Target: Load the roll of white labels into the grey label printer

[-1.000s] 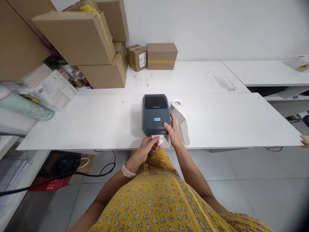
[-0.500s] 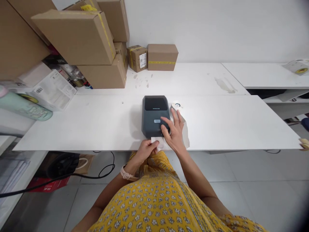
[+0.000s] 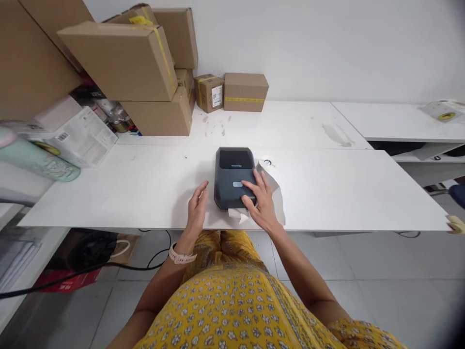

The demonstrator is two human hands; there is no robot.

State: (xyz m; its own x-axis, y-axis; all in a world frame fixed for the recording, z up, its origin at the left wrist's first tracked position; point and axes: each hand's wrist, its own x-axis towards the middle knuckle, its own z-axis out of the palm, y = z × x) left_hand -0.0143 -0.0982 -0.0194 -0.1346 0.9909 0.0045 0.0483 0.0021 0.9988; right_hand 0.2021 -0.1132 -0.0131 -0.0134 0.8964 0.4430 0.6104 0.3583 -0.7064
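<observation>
A dark grey label printer [image 3: 233, 175] sits near the front edge of the white table [image 3: 145, 189]. My right hand [image 3: 260, 202] lies on its front right corner, fingers spread, open. My left hand [image 3: 198, 208] rests flat on the table just left of the printer, fingers stretched out, holding nothing. A white label [image 3: 237, 214] sticks out of the printer's front slot between my hands. A strip of white label paper [image 3: 278, 196] trails along the printer's right side from a roll [image 3: 267, 162].
Cardboard boxes [image 3: 127, 63] are stacked at the back left, with two small boxes [image 3: 232, 90] against the wall. A white packet [image 3: 82, 135] and a green bottle [image 3: 39, 162] lie at the left. Another white table [image 3: 399, 121] stands to the right. Cables [image 3: 109, 264] run under the table.
My left hand has let go of the label at the printer's slot and moved left, now flat on the table. My right hand stays on the printer's front.
</observation>
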